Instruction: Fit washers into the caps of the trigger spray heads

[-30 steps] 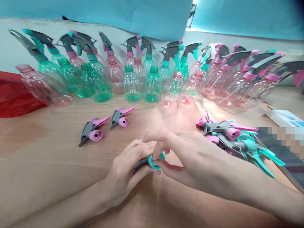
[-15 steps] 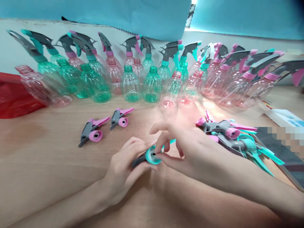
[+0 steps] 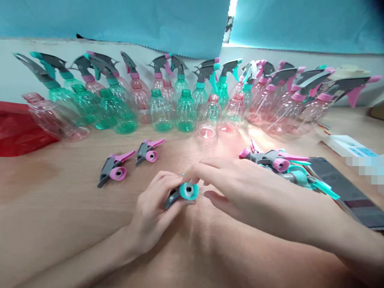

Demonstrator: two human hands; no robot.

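The spray top (image 3: 181,194) is sitting low in the middle of the view, just above the desk (image 3: 60,212), between the two hands. The left hand (image 3: 151,214) is closing around its grey part and gripping it. The right hand (image 3: 240,188) is staying half open, with its fingertips (image 3: 192,179) resting on the teal ring (image 3: 189,191) at the end and its thumb hanging a little apart below. The spray top is looking small, light and made of hard plastic, so it is likely stiff and a bit slippery. The grey body is looking like the best place to hold it, since the thin trigger could bend or snap. Two more tops with pink rings (image 3: 112,173) (image 3: 146,152) are lying on the desk to the left, well apart from the hands. A pile of tops (image 3: 282,165) is lying just beside the right hand. A dark flat thing (image 3: 345,188) is lying past the pile. Green and pink bottles (image 3: 162,114) are standing in a long row at the back, some with tops on and some without. A red bag (image 3: 18,128) is sitting at the far left.
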